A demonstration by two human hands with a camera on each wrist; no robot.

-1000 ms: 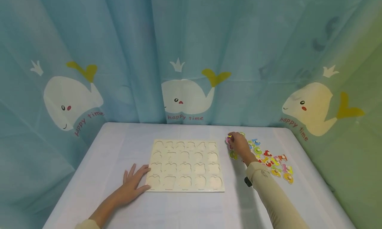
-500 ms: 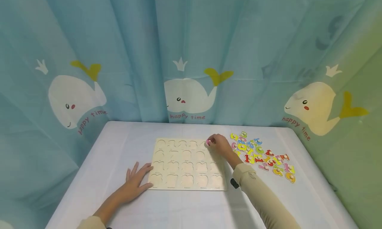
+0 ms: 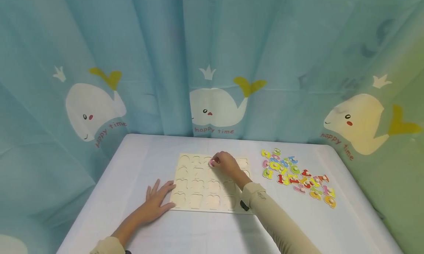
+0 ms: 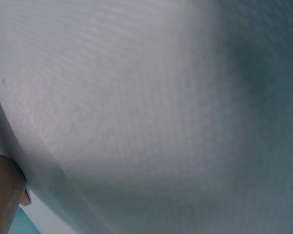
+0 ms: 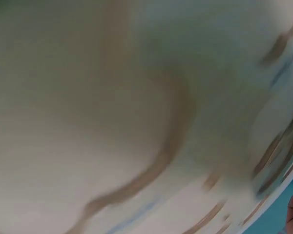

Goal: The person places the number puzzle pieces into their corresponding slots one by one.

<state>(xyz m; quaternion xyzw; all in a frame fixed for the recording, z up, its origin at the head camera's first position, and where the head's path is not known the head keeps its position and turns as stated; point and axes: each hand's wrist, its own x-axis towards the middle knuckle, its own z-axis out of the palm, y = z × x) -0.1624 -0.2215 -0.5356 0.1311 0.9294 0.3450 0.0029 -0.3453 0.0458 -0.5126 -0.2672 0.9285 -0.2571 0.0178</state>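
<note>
A pale wooden puzzle board (image 3: 198, 189) with several number-shaped hollows lies on the white table (image 3: 139, 154). My right hand (image 3: 224, 162) hovers over the board's top row and pinches a pink puzzle piece (image 3: 212, 162). My left hand (image 3: 158, 199) lies flat on the table, fingers spread, touching the board's lower left corner. The right wrist view is a blurred close-up of the board's hollows (image 5: 151, 161). The left wrist view shows only white tabletop (image 4: 151, 107) and a bit of a finger (image 4: 2, 195).
A heap of several coloured number pieces (image 3: 294, 175) lies on the table to the right of the board. A blue curtain with whale prints (image 3: 212, 106) hangs close behind the table. The table's right edge (image 3: 364, 195) meets a greenish curtain.
My right hand picked a pink piece from the heap on the right and carried it leftward over the board's top row. The left hand stayed at the board's corner.
</note>
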